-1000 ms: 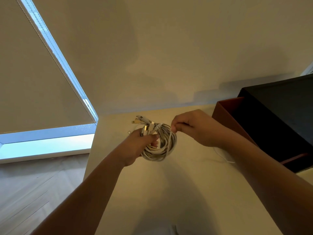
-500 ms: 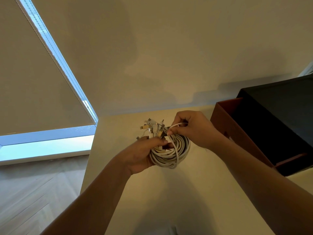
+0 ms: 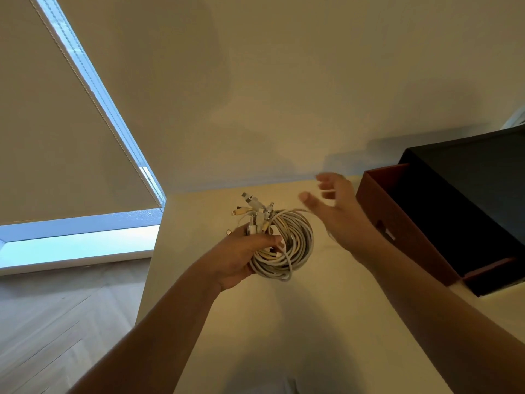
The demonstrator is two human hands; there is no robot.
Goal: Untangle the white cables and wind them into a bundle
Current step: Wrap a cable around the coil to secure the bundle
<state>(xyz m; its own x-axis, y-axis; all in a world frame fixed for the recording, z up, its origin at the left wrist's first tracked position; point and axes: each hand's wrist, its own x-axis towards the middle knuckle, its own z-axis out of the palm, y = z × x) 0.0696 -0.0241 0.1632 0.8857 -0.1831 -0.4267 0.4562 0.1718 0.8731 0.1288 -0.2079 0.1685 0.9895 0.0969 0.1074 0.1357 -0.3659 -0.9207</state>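
Left hand (image 3: 238,257) grips the white cables (image 3: 292,243), thumb across the front of the loops and fingers curled round behind them. They are wound into a round coil held in the air above the cream table (image 3: 284,322). A cluster of plug ends (image 3: 251,204) sticks up and out from the top of the coil, just above the gripping fingers.

Right hand (image 3: 339,214) is open, fingers spread and blurred, holding nothing that I can make out. It hangs just to the right of the coil, apart from it. Half a second ago it was pinching a strand at the top of the loops. Now it has let go and swung off towards the box, while the left hand has kept its hold. A thin pale line runs from the coil's top towards the right thumb, but I cannot tell whether it touches.

On the right side of the table stands an open box (image 3: 377,206) with reddish-brown walls. Its inside is dark, and I cannot tell what it holds. A black slab (image 3: 468,177) lies along its far side, against the wall.
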